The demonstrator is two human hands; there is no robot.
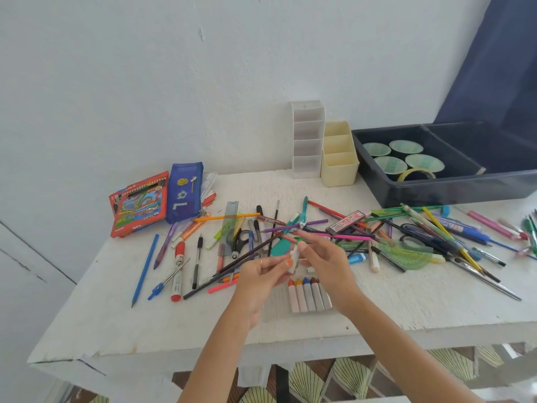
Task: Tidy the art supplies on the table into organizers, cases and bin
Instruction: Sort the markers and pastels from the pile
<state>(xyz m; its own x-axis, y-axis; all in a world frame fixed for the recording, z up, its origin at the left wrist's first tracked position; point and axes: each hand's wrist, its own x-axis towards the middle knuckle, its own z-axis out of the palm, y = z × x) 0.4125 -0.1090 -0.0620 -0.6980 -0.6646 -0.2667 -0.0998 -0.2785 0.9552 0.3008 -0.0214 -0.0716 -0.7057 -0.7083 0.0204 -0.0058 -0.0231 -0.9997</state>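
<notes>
Both my hands meet above the middle of the white table (406,303). My left hand (260,282) and my right hand (327,261) pinch the two ends of a small white-wrapped crayon with an orange tip (293,258). Just below them lies a row of several crayons (309,295) side by side. Pencils, pens and markers (334,228) are strewn across the table. A white tiered organizer (308,139) and a cream organizer (339,158) stand against the wall. A dark bin (453,187) sits at the right.
A red colored-pencil box (139,203) and a blue pencil case (184,191) lie at the left rear. Black scissors (241,241) and a second pair (415,232) lie in the pile. Tape rolls (404,155) are inside the bin. The table's front edge is near me.
</notes>
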